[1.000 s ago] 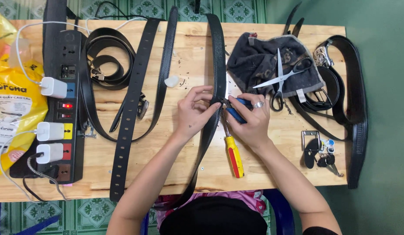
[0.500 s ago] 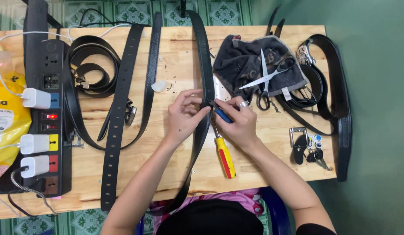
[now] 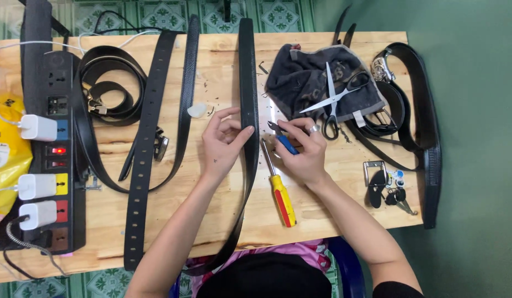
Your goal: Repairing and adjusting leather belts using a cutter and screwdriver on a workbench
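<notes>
L hand (image 3: 223,146) grip: fingers part spread, tips pressed on the edge of the long black belt (image 3: 248,83), pinning it to the desk (image 3: 333,212). R hand (image 3: 303,152) grip: fingers pinched round small blue-handled pliers (image 3: 282,138), nose aimed at the belt just R of the strap.

Belt runs from desk's far edge, between both hands, then off the near edge toward the lap. Judgement: leather, light, limp lengthwise but stiff across; smooth face may slide, so hold flat w/ fingertips beside the work spot, not at the loose end.

Rel. to belt: red/yellow screwdriver (image 3: 280,187) just R, under the R hand. Dark cloth (image 3: 308,80) w/ scissors (image 3: 336,99) on top, further R. Keys (image 3: 391,190) well R. Punched strap (image 3: 145,149) L. Black power strip (image 3: 52,154) far L, white plugs, colour-coded switch squares. Yellow plastic bag (image 3: 4,160), printed label, at desk's L edge.
</notes>
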